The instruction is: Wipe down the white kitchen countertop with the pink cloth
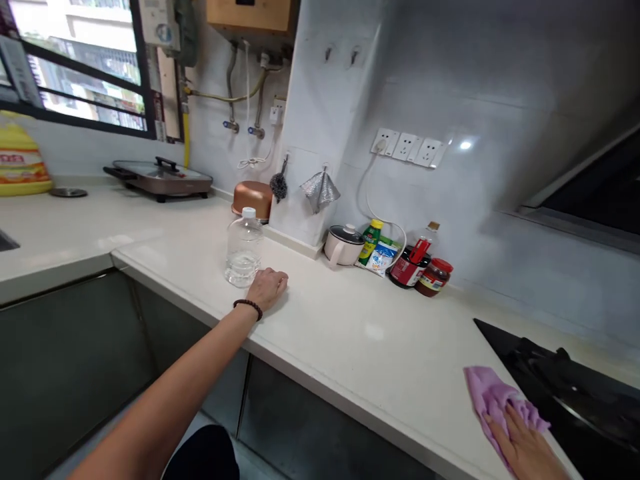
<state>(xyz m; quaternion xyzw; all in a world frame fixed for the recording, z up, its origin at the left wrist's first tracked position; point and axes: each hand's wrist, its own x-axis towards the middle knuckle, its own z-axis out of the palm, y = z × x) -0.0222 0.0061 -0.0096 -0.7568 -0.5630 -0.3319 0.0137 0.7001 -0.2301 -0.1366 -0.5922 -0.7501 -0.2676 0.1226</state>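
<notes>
Pressing purple cloth (486, 387) on tabletop (370, 360), lower right of frame | right hand (526, 441): fingers slightly apart, laid flat, likely for even pressure | left hand (267, 289), centre: fingers loosely curled, empty, perhaps bracing | capped clear bottle (243, 250) just beside, apparently part-filled | red-lidded jar (433, 279): reddish-brown contents

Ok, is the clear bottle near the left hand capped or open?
Capped: a white cap sits on top of the clear bottle, which stands upright.
</notes>
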